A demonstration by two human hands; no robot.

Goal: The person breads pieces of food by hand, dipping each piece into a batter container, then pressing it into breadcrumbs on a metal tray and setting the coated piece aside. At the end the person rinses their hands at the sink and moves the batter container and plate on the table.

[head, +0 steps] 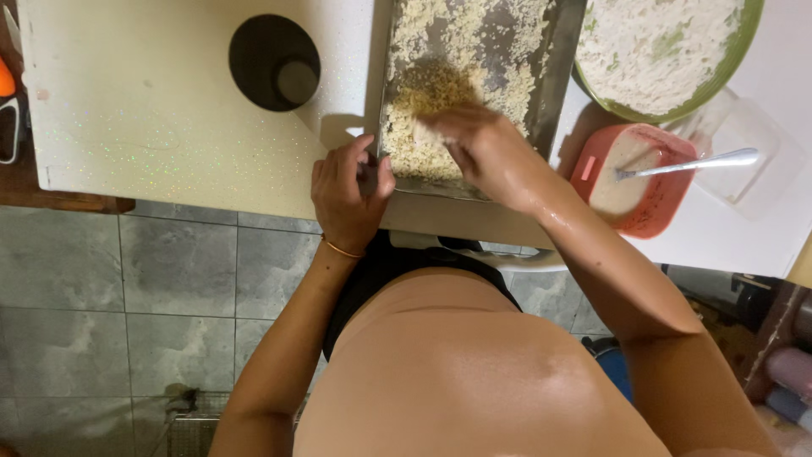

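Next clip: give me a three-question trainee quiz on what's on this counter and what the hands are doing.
1. True or false: the left hand grips the near edge of the metal tray.
2. Which container holds the spoon? A) green bowl B) pink tub C) dark cup
3. Fill in: the right hand presses a pale piece into the ____ on the tray.

Key
1. True.
2. B; the spoon rests in the tub's pale batter.
3. Crumbs.
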